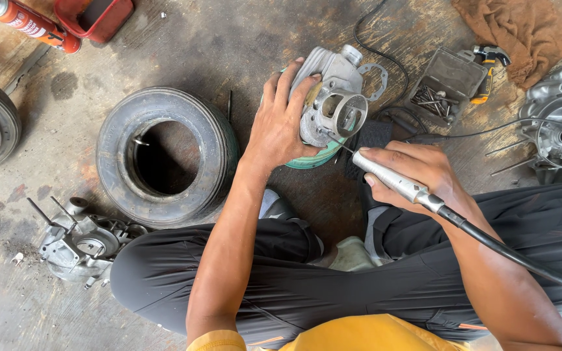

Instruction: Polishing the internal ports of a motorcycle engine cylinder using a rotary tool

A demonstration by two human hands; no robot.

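left hand (280, 127) clamped on metal casting (333, 97); right hand (417, 172) wrapped round grinder handpiece (391, 179), tip aimed up-left into bore.

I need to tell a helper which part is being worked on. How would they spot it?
Start at the black tyre on the floor; just right of it the left hand steadies a grey metal cylinder casting. Only it has the open round bore facing the right hand's silver grinder handpiece.

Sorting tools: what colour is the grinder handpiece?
Silver handpiece, black cable; head view.
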